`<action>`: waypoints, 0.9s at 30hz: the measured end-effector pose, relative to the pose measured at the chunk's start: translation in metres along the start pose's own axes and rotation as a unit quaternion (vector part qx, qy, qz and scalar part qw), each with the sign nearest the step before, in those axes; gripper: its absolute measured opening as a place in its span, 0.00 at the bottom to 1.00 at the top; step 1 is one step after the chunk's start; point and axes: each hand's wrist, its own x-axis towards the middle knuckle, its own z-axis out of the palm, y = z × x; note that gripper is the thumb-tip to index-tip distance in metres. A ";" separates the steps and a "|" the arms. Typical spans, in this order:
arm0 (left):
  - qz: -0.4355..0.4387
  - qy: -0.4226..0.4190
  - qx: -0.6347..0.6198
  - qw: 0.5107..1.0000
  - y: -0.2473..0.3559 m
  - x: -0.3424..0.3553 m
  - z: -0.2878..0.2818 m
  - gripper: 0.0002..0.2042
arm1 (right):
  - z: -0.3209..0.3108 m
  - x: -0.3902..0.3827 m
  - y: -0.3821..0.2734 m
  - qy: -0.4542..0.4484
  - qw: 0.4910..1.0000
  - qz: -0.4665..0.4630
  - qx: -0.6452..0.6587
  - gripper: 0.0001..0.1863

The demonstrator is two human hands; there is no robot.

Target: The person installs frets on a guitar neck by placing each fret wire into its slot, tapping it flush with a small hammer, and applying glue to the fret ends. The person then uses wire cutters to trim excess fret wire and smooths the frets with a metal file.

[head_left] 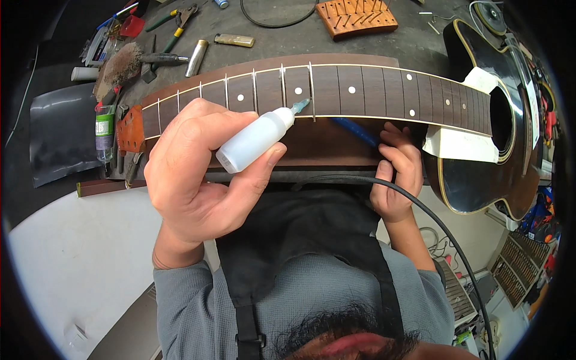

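My left hand (198,162) grips a small white squeeze bottle (255,141) with a narrow teal nozzle. The nozzle's tip is at the dark fretboard (375,99), right beside a metal fret wire (312,90) whose ends stick out past the board's edges. More fret wires lie across the board to the left; to the right only thin slots show. My right hand (399,168) is closed below the near edge of the neck, its fingers around the end of a blue stick-like thing (355,129), partly hidden under the neck. The black guitar body (480,180) lies at the right.
Pliers (179,33), a hammer (165,58), a lighter (234,40) and a metal cylinder (197,58) lie at the back left. A wooden block with pins (357,18) stands at the back. White paper (462,144) covers part of the guitar top. A black cable (444,225) crosses near my right wrist.
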 end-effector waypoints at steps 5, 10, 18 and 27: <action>0.005 0.002 -0.001 1.000 0.001 -0.003 0.001 0.16 | 0.001 -0.001 0.000 0.005 1.000 0.001 0.003 0.15; 0.003 0.004 -0.002 1.000 0.003 -0.005 0.001 0.16 | 0.002 0.000 -0.001 0.012 1.000 0.002 0.002 0.14; 0.007 0.001 0.001 1.000 0.005 -0.008 0.001 0.16 | 0.003 0.000 0.000 0.015 1.000 -0.001 0.006 0.13; 0.010 -0.004 0.005 1.000 0.005 -0.011 -0.001 0.16 | 0.004 -0.001 0.000 0.016 1.000 -0.002 -0.004 0.13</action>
